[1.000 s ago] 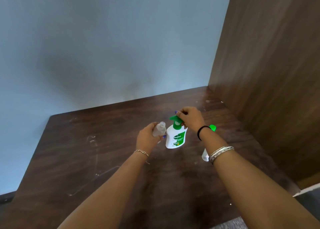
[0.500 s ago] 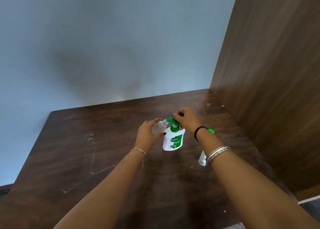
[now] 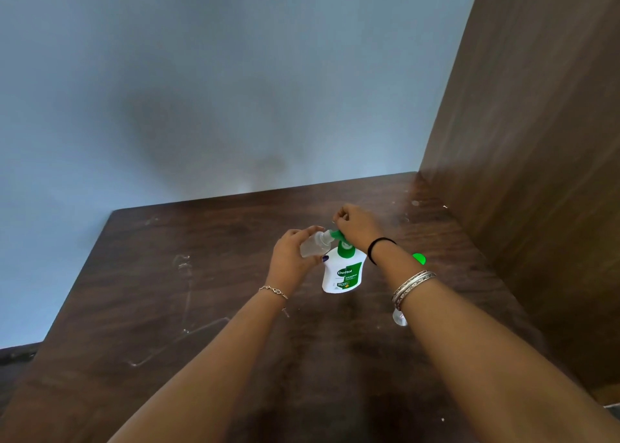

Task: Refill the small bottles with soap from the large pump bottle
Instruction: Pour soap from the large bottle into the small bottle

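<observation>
A white pump bottle [image 3: 342, 273] with a green label and green pump head stands on the dark wooden table [image 3: 208, 295]. My right hand [image 3: 357, 224] rests curled on top of the pump head. My left hand [image 3: 293, 258] grips a small clear bottle [image 3: 313, 244], tilted with its open neck against the pump's spout. A second small clear bottle [image 3: 400, 318] with a green cap [image 3: 419, 258] lies mostly hidden behind my right forearm.
A brown wooden panel [image 3: 536, 174] rises along the table's right side. A pale blue wall [image 3: 201, 90] stands behind the table. White scratches mark the tabletop on the left.
My left hand has tilted the small clear bottle and brought its neck up to the pump spout. My right hand stays on the pump head.
</observation>
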Motion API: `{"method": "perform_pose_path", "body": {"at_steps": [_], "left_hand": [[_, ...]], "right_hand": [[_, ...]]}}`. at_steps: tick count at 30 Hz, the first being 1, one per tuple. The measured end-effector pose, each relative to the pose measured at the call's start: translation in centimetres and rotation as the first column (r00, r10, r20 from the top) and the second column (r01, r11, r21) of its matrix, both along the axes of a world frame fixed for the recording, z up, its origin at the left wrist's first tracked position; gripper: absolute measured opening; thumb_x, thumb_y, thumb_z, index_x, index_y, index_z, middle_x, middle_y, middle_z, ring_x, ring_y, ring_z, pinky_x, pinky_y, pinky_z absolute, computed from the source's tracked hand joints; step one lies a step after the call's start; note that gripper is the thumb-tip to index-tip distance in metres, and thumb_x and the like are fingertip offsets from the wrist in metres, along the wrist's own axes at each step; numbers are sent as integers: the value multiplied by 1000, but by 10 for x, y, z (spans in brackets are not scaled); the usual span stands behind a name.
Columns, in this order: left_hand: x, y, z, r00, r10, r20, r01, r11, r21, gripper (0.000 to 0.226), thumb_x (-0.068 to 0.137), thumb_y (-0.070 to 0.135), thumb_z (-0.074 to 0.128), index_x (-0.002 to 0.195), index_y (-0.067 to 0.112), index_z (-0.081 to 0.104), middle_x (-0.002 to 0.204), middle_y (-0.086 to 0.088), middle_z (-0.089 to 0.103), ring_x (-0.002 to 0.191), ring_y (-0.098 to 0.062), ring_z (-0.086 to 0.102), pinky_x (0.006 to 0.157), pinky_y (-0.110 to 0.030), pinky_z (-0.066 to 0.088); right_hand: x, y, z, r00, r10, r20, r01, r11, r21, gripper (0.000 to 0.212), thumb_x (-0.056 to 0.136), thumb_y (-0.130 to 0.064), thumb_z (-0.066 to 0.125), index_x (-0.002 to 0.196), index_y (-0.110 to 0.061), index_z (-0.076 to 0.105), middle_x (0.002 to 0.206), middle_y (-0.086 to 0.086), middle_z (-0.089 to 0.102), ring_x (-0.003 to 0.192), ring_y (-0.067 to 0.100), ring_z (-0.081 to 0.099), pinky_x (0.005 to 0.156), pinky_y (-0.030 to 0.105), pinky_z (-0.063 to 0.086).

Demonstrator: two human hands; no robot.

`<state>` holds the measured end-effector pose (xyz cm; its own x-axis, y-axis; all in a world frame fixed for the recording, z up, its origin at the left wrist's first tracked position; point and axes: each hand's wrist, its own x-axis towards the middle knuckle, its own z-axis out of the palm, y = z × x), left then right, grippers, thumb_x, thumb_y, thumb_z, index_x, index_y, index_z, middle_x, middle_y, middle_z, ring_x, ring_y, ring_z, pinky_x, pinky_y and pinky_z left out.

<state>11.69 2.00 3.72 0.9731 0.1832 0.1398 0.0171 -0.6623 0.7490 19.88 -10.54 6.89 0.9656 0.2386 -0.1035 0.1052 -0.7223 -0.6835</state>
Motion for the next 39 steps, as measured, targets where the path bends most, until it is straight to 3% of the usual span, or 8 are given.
{"method": "perform_pose_path", "body": {"at_steps": [9, 14, 18, 22, 26, 31, 35, 39], "left_hand": [[3, 0, -2, 1000, 5, 22, -4, 999, -54, 49, 70, 14, 76, 117, 20, 61, 110, -7, 61, 97, -21, 56, 87, -33, 47], [1, -2, -7, 1000, 13, 8, -12, 997, -73, 49, 68, 12, 77, 114, 12, 62, 110, -6, 63, 94, -15, 56, 86, -26, 45], [-1, -4, -9, 1000, 27, 1, -27, 995, -97, 48, 69, 8, 75, 115, 10, 61, 110, -6, 63, 93, -12, 54, 84, -20, 42], [1, -2, -4, 999, 15, 37, -11, 993, -115, 48, 68, 9, 76, 113, 11, 62, 108, -6, 63, 92, -12, 55, 81, -20, 41], [1, -3, -3, 999, 30, 42, -24, 990, -141, 48, 68, 7, 76, 114, 10, 61, 109, -5, 63, 91, -10, 53, 80, -20, 40], [1, -4, -9, 998, 44, 50, -39, 993, -108, 49, 68, 9, 76, 114, 11, 62, 111, -6, 63, 94, -12, 54, 84, -24, 43], [1, -3, -9, 997, 52, 58, -46, 994, -98, 48, 68, 10, 76, 114, 11, 62, 111, -7, 63, 97, -19, 57, 85, -27, 45], [2, -2, -5, 995, 46, 84, -37, 995, -97, 48, 68, 11, 77, 114, 10, 62, 112, -7, 63, 95, -12, 54, 85, -24, 44]], "right_hand": [[2, 5, -3, 999, 36, -16, -38, 994, -105, 34, 91, -12, 32, 110, -23, 58, 121, 7, 59, 108, 30, 54, 96, 47, 43], [-4, 0, -16, 999, 33, -5, -34, 994, -109, 30, 93, -13, 30, 108, -21, 54, 113, 8, 61, 101, 29, 55, 92, 44, 44], [-3, -2, -12, 997, 74, -24, -77, 988, -135, 30, 93, -14, 31, 111, -23, 53, 118, 6, 59, 105, 28, 53, 95, 46, 41], [4, -4, -7, 994, 113, -9, -112, 980, -166, 31, 93, -15, 30, 113, -26, 52, 122, 4, 57, 112, 27, 51, 97, 46, 39], [3, 0, -10, 996, 82, -40, -84, 994, -72, 28, 91, -14, 33, 106, -27, 53, 117, 4, 60, 106, 27, 54, 97, 49, 41], [-2, -3, -17, 997, 49, -53, -53, 996, -72, 27, 91, -14, 32, 104, -25, 53, 114, 6, 61, 103, 28, 55, 96, 50, 41], [0, -3, -11, 993, 108, -53, -114, 983, -146, 29, 92, -15, 30, 109, -25, 52, 119, 4, 59, 106, 27, 53, 97, 49, 40], [5, -2, -6, 988, 146, -39, -151, 973, -174, 30, 91, -14, 31, 111, -27, 50, 123, 3, 57, 109, 27, 53, 97, 49, 40]]}}
